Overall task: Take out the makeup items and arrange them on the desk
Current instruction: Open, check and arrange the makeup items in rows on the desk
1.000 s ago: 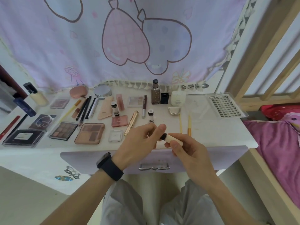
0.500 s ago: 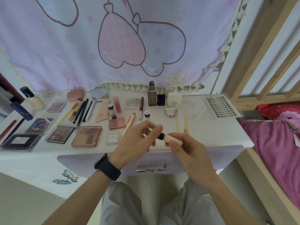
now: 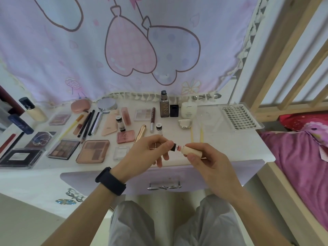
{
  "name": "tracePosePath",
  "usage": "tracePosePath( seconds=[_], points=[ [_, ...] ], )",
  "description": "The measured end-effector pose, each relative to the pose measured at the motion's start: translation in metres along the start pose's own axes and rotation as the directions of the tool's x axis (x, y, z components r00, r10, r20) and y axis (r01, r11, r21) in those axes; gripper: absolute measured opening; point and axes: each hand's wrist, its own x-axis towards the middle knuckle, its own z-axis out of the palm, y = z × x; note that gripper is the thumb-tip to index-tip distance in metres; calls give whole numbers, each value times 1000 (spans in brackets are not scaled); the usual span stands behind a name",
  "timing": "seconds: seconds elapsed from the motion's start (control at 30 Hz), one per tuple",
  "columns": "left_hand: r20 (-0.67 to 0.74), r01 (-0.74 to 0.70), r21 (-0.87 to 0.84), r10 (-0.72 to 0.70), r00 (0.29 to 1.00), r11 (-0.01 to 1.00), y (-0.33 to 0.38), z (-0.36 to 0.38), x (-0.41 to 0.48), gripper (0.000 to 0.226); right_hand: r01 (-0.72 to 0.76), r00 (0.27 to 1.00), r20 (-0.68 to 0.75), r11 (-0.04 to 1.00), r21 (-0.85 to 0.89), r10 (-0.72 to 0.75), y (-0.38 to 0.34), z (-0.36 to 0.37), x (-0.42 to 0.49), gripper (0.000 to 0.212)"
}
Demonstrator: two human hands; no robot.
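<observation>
Broadly, we are working over the front edge of the white desk, where palettes, pencils and bottles are already lying in rows, with the big contour palette on the left and the clear lash tray at the far right. Both hands are hovering just above that edge, apart from the desktop. Our right hand is curling fingers and thumb round the cream-coloured cosmetic tube, holding it roughly level with its mouth pointing left. Our left hand is pinching the small dark cap between thumb and forefinger, the other fingers hanging loose. A short pink neck is showing between cap and tube, so we are judging the cap to be partly off; whether it is being opened or closed we cannot tell. To do this well, we should be keeping the right hand firm and unmoving, lining the cap up along the tube's own axis, and moving it straight, not at a slant, so the pink neck is not smearing. Staying over the desk is guarding against a dropped cap. For placing, we are eyeing the bare patch beside the two thin yellow sticks.
</observation>
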Motion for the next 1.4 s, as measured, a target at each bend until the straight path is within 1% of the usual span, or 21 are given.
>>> tracePosePath(
  seconds=[0.07,0.17,0.3,0.43,0.53,0.67,0.77,0.83,0.93,1.0,1.07,1.13,1.2,1.27,1.4],
  points=[
    [-3,31,-117,-32,999,993,-3,0,0,15,5,1000,-6,1000,-2,-5,0,0,0,19],
    [-12,55,-185,-58,998,981,-7,0,0,13,4,1000,-19,999,-33,-5,1,-1,0,20],
    [-19,78,-295,-87,996,952,-13,-5,0,22,-3,999,-36,1000,-15,3,2,-1,1,20],
    [-20,92,-466,-114,993,880,-20,-10,1,17,-6,997,-72,999,47,10,1,-4,3,17],
    [5,115,-584,-137,990,804,-22,-11,0,26,-27,996,-76,993,114,35,1,-5,5,16],
    [37,116,-634,-120,992,765,-25,-5,3,30,-55,996,-56,975,217,68,1,-5,10,17],
    [13,79,-636,-91,996,768,-26,4,8,32,-67,995,-54,960,273,85,-1,-5,15,19],
    [-45,36,-563,-74,996,826,-26,13,13,31,-59,995,-67,969,241,77,-4,-5,19,21],
    [-162,-34,-281,-12,987,959,-24,29,22,24,-46,995,-80,988,150,58,-10,-9,27,20],
    [-242,-45,-125,14,970,991,-23,41,29,19,-28,995,-93,996,90,37,-12,-14,32,17],
    [-309,-5,-38,-7,951,999,-21,51,35,18,-31,993,-110,999,33,34,-11,-19,39,14],
    [-353,32,8,-27,935,999,-20,57,43,20,-55,990,-133,998,-30,51,-8,-23,48,14],
    [-392,54,43,-33,919,998,-19,63,50,22,-60,987,-157,989,-134,39,-4,-27,59,16],
    [-432,87,88,-41,901,992,-20,68,57,21,-51,988,-155,972,-227,16,0,-29,69,17],
    [-480,206,234,-71,874,950,-17,76,64,23,-23,990,-137,949,-314,-22,5,-29,86,16]
  ],
)
